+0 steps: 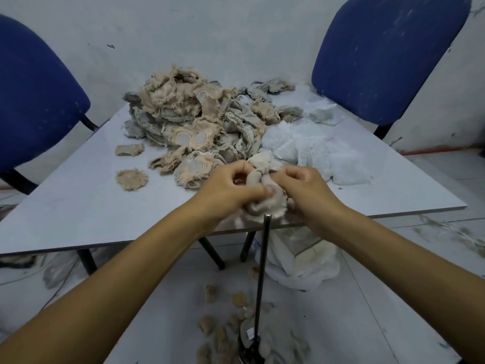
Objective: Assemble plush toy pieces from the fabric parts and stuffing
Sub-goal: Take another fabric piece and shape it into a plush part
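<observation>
Both my hands hold one beige plush fabric piece (265, 198) over the table's near edge. My left hand (231, 190) grips its left side with curled fingers, thumb pressed on the fabric. My right hand (304, 190) pinches its upper right edge. The piece sits on top of a thin black upright rod (262, 271) that rises from a base on the floor. A large heap of beige and grey fabric parts (194, 122) lies at the middle of the table. White stuffing (315, 151) is piled to the right of the heap.
The grey table (78, 200) has two loose beige pieces (131, 178) at its left. Blue chairs stand at the back left (34, 101) and back right (385, 56). Under the table lies a white bag (301, 261); small stuffed beige pieces (223, 327) are scattered on the floor.
</observation>
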Demonstrator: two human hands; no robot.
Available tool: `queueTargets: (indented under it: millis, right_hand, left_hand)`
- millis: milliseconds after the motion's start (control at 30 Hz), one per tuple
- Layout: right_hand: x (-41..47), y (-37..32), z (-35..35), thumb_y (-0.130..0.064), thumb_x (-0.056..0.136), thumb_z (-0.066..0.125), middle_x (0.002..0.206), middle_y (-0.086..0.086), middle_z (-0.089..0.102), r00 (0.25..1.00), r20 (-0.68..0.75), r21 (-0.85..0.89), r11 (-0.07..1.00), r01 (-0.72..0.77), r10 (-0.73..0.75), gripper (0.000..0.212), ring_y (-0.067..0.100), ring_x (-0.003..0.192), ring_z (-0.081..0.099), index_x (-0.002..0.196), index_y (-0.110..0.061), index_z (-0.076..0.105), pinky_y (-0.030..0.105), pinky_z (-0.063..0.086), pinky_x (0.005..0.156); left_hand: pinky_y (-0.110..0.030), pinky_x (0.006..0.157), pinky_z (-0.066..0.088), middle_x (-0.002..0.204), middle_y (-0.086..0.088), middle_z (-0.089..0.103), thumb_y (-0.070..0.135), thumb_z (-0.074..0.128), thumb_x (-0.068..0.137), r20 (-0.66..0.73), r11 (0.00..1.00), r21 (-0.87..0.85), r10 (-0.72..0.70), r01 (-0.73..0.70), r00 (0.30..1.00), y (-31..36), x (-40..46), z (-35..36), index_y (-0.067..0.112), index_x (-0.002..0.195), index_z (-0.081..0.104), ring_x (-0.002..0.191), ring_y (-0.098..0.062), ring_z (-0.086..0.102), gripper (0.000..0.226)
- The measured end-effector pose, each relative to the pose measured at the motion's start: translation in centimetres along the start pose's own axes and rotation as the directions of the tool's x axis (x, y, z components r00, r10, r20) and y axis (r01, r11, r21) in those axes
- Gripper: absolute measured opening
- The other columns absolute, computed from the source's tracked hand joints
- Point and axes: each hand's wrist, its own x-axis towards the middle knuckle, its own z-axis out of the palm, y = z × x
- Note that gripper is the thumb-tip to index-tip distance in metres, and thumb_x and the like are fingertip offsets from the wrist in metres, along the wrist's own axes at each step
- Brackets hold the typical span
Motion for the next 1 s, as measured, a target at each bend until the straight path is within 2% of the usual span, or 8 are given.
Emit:
queueTargets:
  millis: [67,167,300,433,667,800,900,1000]
  right_hand:
    - [-0.4,-0.5,-0.6,-0.024,0.088,0.069,0.079,0.009,0.06,0.963,0.268,0.23,0.968,-0.1,0.036,0.014,0.019,0.075,0.06,0.079,-0.013,0.069,0.031,0.056,0.064]
    - [-0.6,-0.6,-1.3,-0.015,0.082,0.072,0.091,0.011,0.065,0.909,0.416,0.21,0.974,-0.081,-0.014,0.017,0.019,0.088,0.066,0.095,-0.005,0.067,0.035,0.059,0.081]
    - [-0.9,0.3,-0.5,-0.005,0.087,0.069,0.071,0.01,0.066,0.985,0.132,0.031,0.994,0.108,-0.111,0.017,0.021,0.073,0.064,0.071,-0.011,0.067,0.048,0.059,0.084]
    - [-1.0,0.8,0.1,-0.02,0.078,0.07,0.054,0.0,0.055,0.968,-0.064,-0.093,0.967,0.237,-0.243,0.024,0.01,0.053,0.056,0.058,-0.013,0.059,0.027,0.051,0.055]
    - [0.3,1.1,0.5,-0.033,0.076,0.077,0.046,-0.012,0.04,0.941,-0.24,-0.261,0.949,0.176,-0.24,0.041,0.008,0.051,0.037,0.053,-0.02,0.046,0.031,0.034,0.056]
    - [0.4,0.9,-0.1,-0.013,0.083,0.07,0.054,-0.003,0.043,0.995,-0.045,-0.109,0.99,0.085,-0.091,0.024,0.014,0.056,0.042,0.066,-0.014,0.053,0.028,0.042,0.053]
    - [-0.4,0.8,-0.1,-0.018,0.08,0.067,0.068,0.006,0.049,0.982,0.182,0.046,0.998,0.034,-0.042,0.014,0.019,0.067,0.051,0.075,-0.009,0.058,0.026,0.052,0.065]
    - [-0.9,0.8,-0.2,-0.025,0.075,0.076,0.07,0.003,0.056,0.965,0.247,-0.156,0.98,0.125,-0.084,0.026,0.02,0.07,0.056,0.085,-0.007,0.061,0.037,0.051,0.069]
  left_hand:
    - [-0.018,0.049,0.046,0.06,0.002,0.061,-0.003,0.062,0.088,-0.083,0.985,-0.169,-0.03,0.016,0.996,-0.1,0.5,-0.9,0.009,0.072,0.058,0.054,-0.009,0.057,0.02]
    - [-0.019,0.047,0.045,0.059,-0.004,0.058,-0.006,0.056,0.09,-0.134,0.959,-0.282,-0.055,0.015,0.989,-0.2,0.7,-1.1,0.007,0.068,0.056,0.05,-0.01,0.054,0.025]
    - [-0.034,0.06,0.041,0.072,-0.015,0.055,-0.005,0.058,0.09,-0.17,0.973,-0.232,-0.029,-0.012,0.985,-0.7,0.7,0.4,0.006,0.074,0.057,0.064,-0.023,0.049,0.02]
    - [-0.029,0.054,0.031,0.072,-0.012,0.045,0.015,0.061,0.082,-0.173,0.981,-0.19,-0.004,-0.03,0.985,-0.9,0.7,1.6,0.01,0.077,0.054,0.059,-0.016,0.041,0.01]
    - [-0.028,0.065,0.041,0.071,-0.002,0.052,0.028,0.071,0.077,-0.27,0.984,0.008,0.173,-0.178,0.947,-1.0,0.6,2.3,0.01,0.063,0.058,0.066,-0.013,0.049,0.026]
    - [-0.029,0.061,0.044,0.054,-0.001,0.053,0.003,0.072,0.082,-0.195,0.973,-0.231,-0.035,-0.011,0.98,-1.7,1.2,1.6,0.016,0.055,0.058,0.057,-0.017,0.05,0.034]
    - [-0.03,0.058,0.041,0.05,-0.003,0.051,-0.007,0.067,0.08,-0.271,0.96,-0.278,-0.105,0.027,0.957,-2.1,1.8,1.0,0.016,0.05,0.056,0.052,-0.017,0.048,0.039]
    - [-0.026,0.051,0.039,0.047,0.0,0.05,-0.005,0.066,0.079,-0.359,0.974,-0.222,-0.114,0.033,0.926,-2.4,2.3,1.3,0.016,0.049,0.054,0.048,-0.014,0.046,0.039]
